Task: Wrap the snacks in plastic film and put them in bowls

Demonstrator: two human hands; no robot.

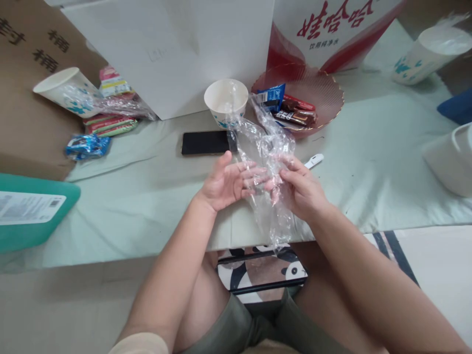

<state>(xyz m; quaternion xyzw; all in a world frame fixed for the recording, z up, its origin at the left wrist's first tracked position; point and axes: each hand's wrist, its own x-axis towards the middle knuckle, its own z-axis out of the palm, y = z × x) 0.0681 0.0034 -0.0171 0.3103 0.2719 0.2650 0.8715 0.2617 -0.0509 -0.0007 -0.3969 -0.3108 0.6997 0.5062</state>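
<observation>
A crumpled clear plastic bag [263,142] hangs between my hands, over the front of the table. My right hand [300,187] pinches it between thumb and fingers. My left hand [232,182] has its fingers spread, palm turned toward the bag, with the fingertips behind or against the film. Behind the bag stands a paper cup [224,101] with a blue-green print. A black phone [204,143] lies in front of that cup. Past the bag, a pink ribbed bowl [328,98] holds several wrapped snacks [295,110]. A small white handle-like piece [314,160] lies near my right hand.
On the left are a tilted paper cup [66,91], snack packets [110,125], a blue packet [87,146] and a green container [37,206]. White boxes [177,49] stand behind. At right are another cup [424,56] and a white container [452,162]. A panda-print box [258,275] sits below the table edge.
</observation>
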